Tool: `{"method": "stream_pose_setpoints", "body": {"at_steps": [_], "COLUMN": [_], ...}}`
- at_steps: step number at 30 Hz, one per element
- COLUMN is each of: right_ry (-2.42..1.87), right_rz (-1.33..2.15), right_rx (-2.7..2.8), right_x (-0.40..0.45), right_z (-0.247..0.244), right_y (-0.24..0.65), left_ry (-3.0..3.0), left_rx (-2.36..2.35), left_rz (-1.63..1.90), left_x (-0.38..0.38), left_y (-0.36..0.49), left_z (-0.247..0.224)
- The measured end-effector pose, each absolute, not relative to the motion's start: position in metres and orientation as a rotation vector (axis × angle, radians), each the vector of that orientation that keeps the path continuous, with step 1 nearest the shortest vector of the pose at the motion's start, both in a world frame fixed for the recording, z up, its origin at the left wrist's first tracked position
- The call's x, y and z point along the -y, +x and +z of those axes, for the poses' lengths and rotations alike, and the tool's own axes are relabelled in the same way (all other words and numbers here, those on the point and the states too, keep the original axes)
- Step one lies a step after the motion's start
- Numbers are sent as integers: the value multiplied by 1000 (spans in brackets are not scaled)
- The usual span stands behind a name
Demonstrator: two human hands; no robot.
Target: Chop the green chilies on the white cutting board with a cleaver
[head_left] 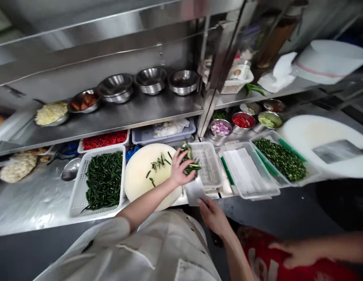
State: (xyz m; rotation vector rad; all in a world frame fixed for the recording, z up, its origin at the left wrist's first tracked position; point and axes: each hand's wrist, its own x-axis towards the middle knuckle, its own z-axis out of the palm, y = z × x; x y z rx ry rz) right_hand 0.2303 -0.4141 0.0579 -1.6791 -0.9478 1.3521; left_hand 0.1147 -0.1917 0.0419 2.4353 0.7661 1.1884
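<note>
My left hand (179,169) is over the right side of the round cutting board (137,187), its fingers curled around a bunch of cut green chilies (191,168). Just below, my right hand (212,216) grips a cleaver (195,191), its broad blade under and beside the chilies. Close to both, on the right, stands a white perforated basket (209,166). Several cut chili pieces (160,160) lie on the board. Left of it, a white basket (122,183) holds a heap of whole long green chilies (103,179).
Red chilies (105,139) fill a tray behind. Stacked metal bowls (152,80) stand on the shelf (134,115). To the right are a clear tub (275,191), chopped greens (280,160) and another round board (304,132). A co-worker's hand (298,253) shows at lower right.
</note>
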Motion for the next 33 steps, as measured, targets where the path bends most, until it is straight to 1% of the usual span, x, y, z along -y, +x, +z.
{"method": "stream_pose_setpoints", "body": {"at_steps": [2,4,7,9,13,15,18,21,23,26,29,33], "right_ry": [-1878,-2092,-2282,-2234,-1905,-1772,-1678,-1638,-1601,-1597,-1602,-1594], "right_rz": [1201,1044,881,936,1216,1344,1459,1500,1546,1635,1718,1816], "right_rx": [1012,1065,1023,882,608,608,622,558,552,635,715,820], "right_x": [409,400,389,389,389,383,368,357,355,351,338,309], "right_z": [59,56,46,38,27,20,5,-12,-22,-31,-29,-15], "right_y": [266,296,315,312,282,263,235,211,196,172,136,82], "left_ry": [2392,2421,2513,2584,2617,2632,2615,2613,2643,2631,2461,2167], "left_rx": [-736,-775,-794,-780,-993,-855,-664,-690,-788,-1097,-1431,-1617], "left_rz": [1107,882,524,380,275,209,69,-36,-18,105,338,748], "left_x": [188,183,167,144,90,81,102,144,170,190,185,168], "left_y": [157,180,166,130,37,-7,-64,-106,-120,-112,-84,-63], "left_z": [26,8,-12,-18,-16,-11,0,4,0,-15,-33,-44]}}
